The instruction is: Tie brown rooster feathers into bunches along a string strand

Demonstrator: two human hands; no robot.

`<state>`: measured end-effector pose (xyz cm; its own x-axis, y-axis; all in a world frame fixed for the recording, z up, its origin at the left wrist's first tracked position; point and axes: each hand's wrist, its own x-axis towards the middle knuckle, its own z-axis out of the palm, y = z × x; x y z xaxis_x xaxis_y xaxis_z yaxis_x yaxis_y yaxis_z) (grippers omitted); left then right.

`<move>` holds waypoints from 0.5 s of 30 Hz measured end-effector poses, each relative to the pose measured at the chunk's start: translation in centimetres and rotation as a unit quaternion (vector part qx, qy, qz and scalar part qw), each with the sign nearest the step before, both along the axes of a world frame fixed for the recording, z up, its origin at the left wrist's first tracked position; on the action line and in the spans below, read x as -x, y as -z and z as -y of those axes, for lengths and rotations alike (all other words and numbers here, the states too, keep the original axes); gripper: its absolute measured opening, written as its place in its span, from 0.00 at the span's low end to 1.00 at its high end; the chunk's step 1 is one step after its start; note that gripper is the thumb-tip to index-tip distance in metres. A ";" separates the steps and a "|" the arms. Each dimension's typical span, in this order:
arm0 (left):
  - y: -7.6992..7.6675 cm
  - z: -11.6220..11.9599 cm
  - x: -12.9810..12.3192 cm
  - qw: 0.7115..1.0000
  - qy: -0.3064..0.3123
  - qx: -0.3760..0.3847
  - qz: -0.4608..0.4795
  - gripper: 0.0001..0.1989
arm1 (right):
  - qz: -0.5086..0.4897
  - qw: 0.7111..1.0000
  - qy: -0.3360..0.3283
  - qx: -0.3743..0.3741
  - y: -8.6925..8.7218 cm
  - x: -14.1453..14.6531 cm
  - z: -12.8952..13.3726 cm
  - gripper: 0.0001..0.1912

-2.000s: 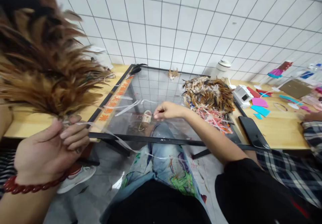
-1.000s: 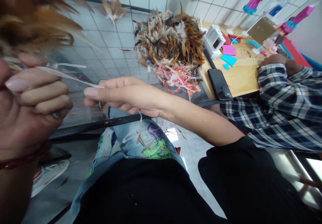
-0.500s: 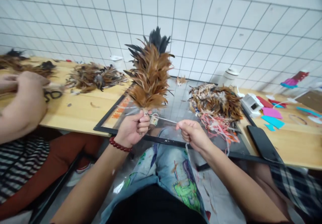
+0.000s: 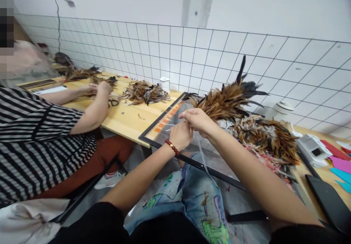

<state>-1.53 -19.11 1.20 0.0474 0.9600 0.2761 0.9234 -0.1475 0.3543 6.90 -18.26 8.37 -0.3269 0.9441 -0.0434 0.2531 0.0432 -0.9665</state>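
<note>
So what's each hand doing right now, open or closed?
Left hand: closed; whatever it grips is hidden.
Right hand: fingers pinched together; a white strip hangs below, but I can't tell which hand holds it.

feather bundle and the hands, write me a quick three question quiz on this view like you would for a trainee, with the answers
1. True or false: the red bead bracelet is on the person's left arm.
2. Multiple choice: the thin white strip hangs down beside
a) the phone
b) the right hand
c) the scissors
3. Fill in: the feathers at the tip of the feather bundle are ____.

Key: 1 true; 2 b; 3 black
</note>
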 end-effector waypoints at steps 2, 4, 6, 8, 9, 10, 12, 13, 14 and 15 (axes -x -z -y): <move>-0.5 -0.7 2.0 0.998 -0.046 -0.010 -0.030 0.22 | 0.017 0.999 -0.030 0.002 -0.9 -0.6 -0.1 0.08; -1.0 -1.7 4.8 0.991 -0.094 -0.064 -0.067 0.26 | 0.050 0.997 -0.046 -0.024 -1.9 -2.4 -0.6 0.09; -1.8 -2.6 8.2 0.979 -0.118 -0.112 -0.119 0.28 | 0.090 0.993 -0.018 -0.069 -2.6 -5.0 -1.6 0.09; -2.8 -3.2 11.6 0.969 -0.105 -0.141 -0.176 0.27 | 0.120 0.987 0.038 -0.101 -2.7 -7.7 -3.2 0.11; -3.4 -3.3 13.2 0.965 -0.078 -0.146 -0.201 0.26 | 0.129 0.983 0.068 -0.111 -2.4 -8.9 -4.1 0.13; -4.1 -3.4 14.7 0.963 -0.050 -0.147 -0.219 0.25 | 0.138 0.978 0.095 -0.120 -2.1 -9.9 -5.0 0.14; -5.3 -3.6 17.2 0.964 0.007 -0.130 -0.231 0.22 | 0.163 0.967 0.139 -0.142 -0.8 -11.3 -6.6 0.15; -5.7 -3.7 18.1 0.968 0.033 -0.112 -0.223 0.21 | 0.178 0.960 0.154 -0.154 -0.1 -11.7 -7.2 0.15; -6.1 -3.7 18.9 0.973 0.060 -0.086 -0.204 0.21 | 0.196 0.954 0.159 -0.161 0.7 -12.0 -7.7 0.14; -6.2 -3.8 19.4 0.980 0.087 -0.052 -0.171 0.21 | 0.213 0.950 0.157 -0.166 1.4 -12.1 -8.0 0.13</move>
<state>-20.94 -15.27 7.39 0.3155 0.8964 0.3112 0.9430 -0.3329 0.0030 18.99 -10.31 6.95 -0.0466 0.9769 0.2087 0.6685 0.1857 -0.7202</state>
